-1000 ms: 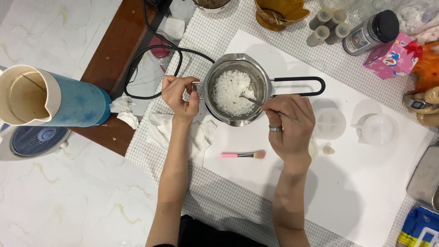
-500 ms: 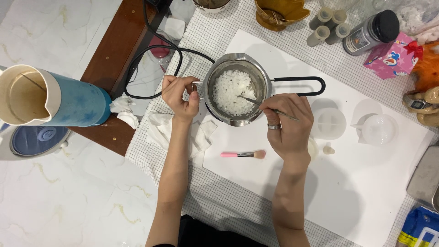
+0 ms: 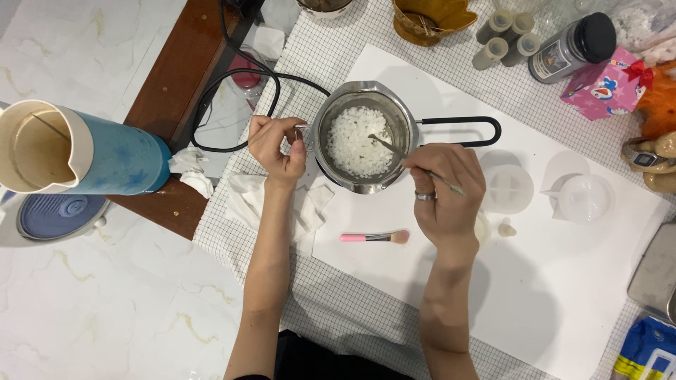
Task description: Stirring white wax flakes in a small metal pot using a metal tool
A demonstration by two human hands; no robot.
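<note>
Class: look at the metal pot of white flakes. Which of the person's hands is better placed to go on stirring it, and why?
The right hand: it grips the thin metal stirrer, whose tip sits in the white flakes. The left hand is busy at the small side hook of the metal pot, steadying it.

Top right of my view: a dark jar (image 3: 574, 47) with a black lid lies tilted on the checked cloth, a grey-and-white label (image 3: 551, 62) wrapped round its body. Just right of it, touching or nearly so, a small pink box (image 3: 604, 90) with cartoon print in blue and white and a red bow (image 3: 639, 72) at its upper corner. Bottom right corner, cut by the frame edge: a blue packet (image 3: 646, 354) with yellow and white patches, standing off the white sheet. Far right edge, a wristwatch face (image 3: 642, 157), small and dark; I cannot read its state. No signs or lit screens that I can see.
</note>
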